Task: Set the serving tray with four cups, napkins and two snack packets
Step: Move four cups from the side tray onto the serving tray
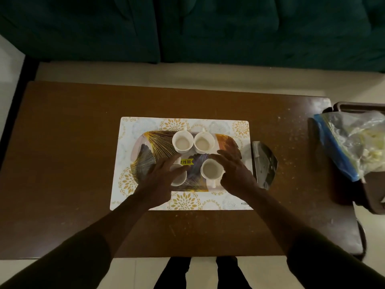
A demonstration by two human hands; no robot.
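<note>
A patterned serving tray [145, 151] with a yellow price sticker lies on a white placemat [133, 126]. Several white cups stand on the tray: two at the back [182, 141] [204, 142], one at the front right [211, 168], one at the front left [179, 178]. My left hand [160, 174] hovers over the front-left cup and hides most of it, fingers spread. My right hand [235, 170] is beside the front-right cup with fingers apart, touching or nearly touching its side. A dark shiny snack packet [264, 163] lies just right of the placemat.
The brown wooden table [73, 163] carries everything. A clear zip bag with a blue edge [354, 142] rests on a dark chair or stool at the right. A dark green sofa [187, 28] stands beyond the table. My legs show below the near edge.
</note>
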